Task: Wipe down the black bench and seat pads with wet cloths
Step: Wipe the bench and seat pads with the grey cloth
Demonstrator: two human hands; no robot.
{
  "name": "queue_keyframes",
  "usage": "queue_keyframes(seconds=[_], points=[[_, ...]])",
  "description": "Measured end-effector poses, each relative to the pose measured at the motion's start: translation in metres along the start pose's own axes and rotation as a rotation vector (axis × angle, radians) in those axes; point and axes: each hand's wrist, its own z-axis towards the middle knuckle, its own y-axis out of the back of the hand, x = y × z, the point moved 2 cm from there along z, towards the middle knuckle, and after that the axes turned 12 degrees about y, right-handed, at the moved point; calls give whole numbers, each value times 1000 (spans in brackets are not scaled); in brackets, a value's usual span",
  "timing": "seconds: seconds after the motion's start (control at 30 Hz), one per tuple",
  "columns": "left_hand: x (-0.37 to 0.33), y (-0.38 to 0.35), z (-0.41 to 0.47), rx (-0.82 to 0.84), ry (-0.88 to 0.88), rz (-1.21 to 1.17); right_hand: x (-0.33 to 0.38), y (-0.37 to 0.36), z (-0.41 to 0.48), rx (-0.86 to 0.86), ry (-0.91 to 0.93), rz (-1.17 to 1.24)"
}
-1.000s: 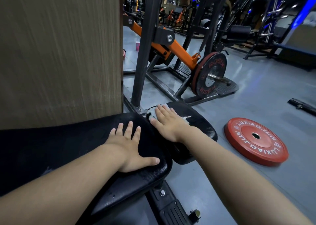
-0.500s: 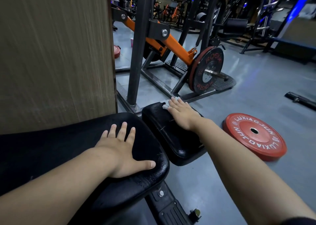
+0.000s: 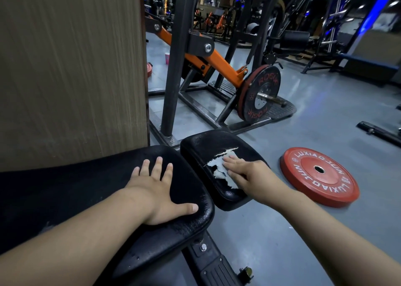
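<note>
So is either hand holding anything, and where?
Nothing is gripped. Right hand presses the cloth flat on the seat pad; left hand rests bare on the bench.

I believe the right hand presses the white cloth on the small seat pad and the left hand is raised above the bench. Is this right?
Not quite. In the head view the left hand lies flat on the bench pad, not raised. The right hand does press the white cloth on the seat pad.
</note>
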Motion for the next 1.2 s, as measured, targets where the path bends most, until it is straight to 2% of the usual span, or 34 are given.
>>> queue_keyframes(seconds=[0.23,0.33,0.47,0.63,0.93,1.2], points=[[-1,-2,2,-20,5,6,16,-35,69,239,142,-159],[-1,-2,3,-26,5,11,12,-43,116,334,85,-190],[0,-3,4,-29,4,16,-5,-47,167,360,-36,-222],[1,-5,4,-45,-3,19,-14,-47,181,454,-61,-283],[1,-7,4,-39,-14,30,-71,-14,161,361,-244,-196],[0,-6,2,-33,-10,46,-102,8,126,202,-427,96]])
